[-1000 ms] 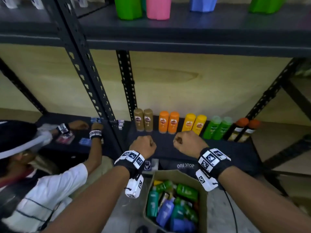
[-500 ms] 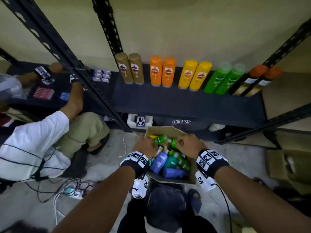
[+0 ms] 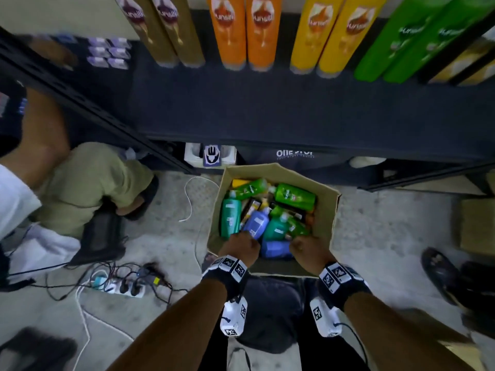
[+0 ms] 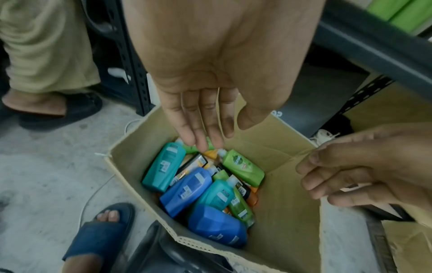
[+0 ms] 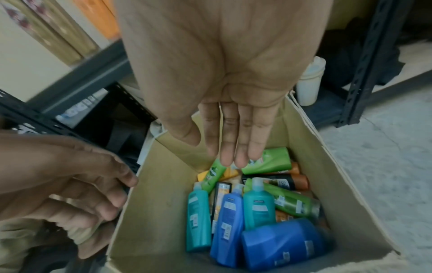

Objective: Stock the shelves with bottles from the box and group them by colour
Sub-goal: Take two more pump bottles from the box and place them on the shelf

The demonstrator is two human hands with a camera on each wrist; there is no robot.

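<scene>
An open cardboard box stands on the floor below the dark shelf. It holds several bottles lying jumbled: green, teal, blue and a large blue one. My left hand and right hand hover over the box's near edge. Both point down at the bottles and hold nothing, with fingers loose. On the shelf stand pairs of brown, orange, yellow and green bottles.
Another person crouches on the floor at the left, beside the shelf post. A power strip with tangled cables lies at lower left. A dark shoe and a second piece of cardboard sit to the right.
Both hands have dropped from in front of the shelf down over the box. My view has tilted down, so the box now fills the middle.
</scene>
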